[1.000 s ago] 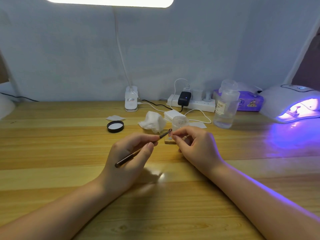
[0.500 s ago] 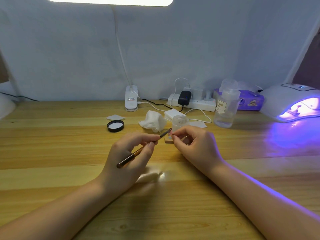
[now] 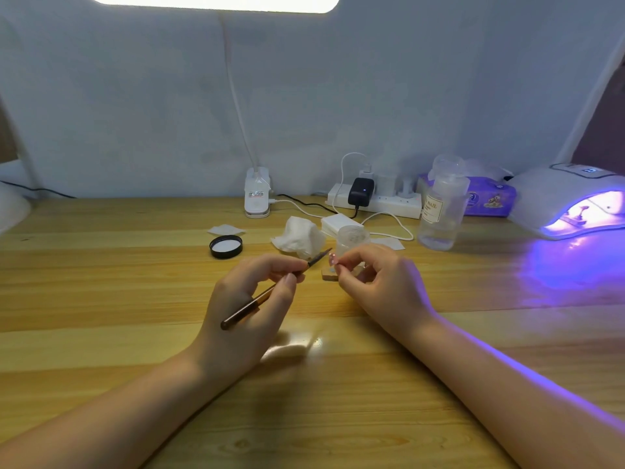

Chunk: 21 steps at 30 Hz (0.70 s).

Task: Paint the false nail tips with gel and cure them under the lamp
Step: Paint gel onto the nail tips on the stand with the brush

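Left hand (image 3: 243, 309): fingers pinch the brush (image 3: 270, 292).
Right hand (image 3: 382, 286): fingers pinch the nail tip (image 3: 332, 258).
Lamp (image 3: 571, 201): glowing violet.

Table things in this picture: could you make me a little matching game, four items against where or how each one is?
Things:
1. brush
2. nail lamp
3. black lid
4. clear bottle

States or places:
A. lying flat on the table, white inside facing up
B. glowing purple at the far right
C. standing upright near the power strip
D. held in the left hand

Pairs: 1-D, 2-B, 3-A, 4-C
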Each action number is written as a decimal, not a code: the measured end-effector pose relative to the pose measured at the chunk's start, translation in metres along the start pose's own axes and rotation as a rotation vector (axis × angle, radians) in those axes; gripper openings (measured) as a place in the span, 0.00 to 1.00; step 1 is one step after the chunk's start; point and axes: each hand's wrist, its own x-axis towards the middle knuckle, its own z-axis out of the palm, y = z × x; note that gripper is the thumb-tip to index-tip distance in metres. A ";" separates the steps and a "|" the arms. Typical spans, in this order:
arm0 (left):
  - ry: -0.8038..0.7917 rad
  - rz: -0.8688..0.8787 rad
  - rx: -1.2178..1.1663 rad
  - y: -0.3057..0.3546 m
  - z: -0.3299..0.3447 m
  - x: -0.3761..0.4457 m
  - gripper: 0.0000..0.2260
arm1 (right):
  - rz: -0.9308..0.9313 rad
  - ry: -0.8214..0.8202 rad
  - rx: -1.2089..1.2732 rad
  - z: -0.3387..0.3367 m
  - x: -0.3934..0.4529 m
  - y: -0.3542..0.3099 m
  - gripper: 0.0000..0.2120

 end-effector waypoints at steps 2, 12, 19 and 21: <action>-0.014 0.005 -0.003 0.000 0.000 0.000 0.13 | -0.010 0.002 0.007 0.000 0.000 0.000 0.04; -0.070 -0.002 0.005 0.006 -0.001 -0.002 0.12 | -0.084 0.072 0.014 0.002 0.000 0.001 0.06; -0.041 0.039 0.079 0.006 0.000 -0.001 0.13 | -0.109 0.089 -0.012 0.001 0.000 0.002 0.07; -0.072 0.043 0.108 0.006 0.001 0.000 0.12 | -0.108 0.081 -0.016 0.000 0.000 0.002 0.06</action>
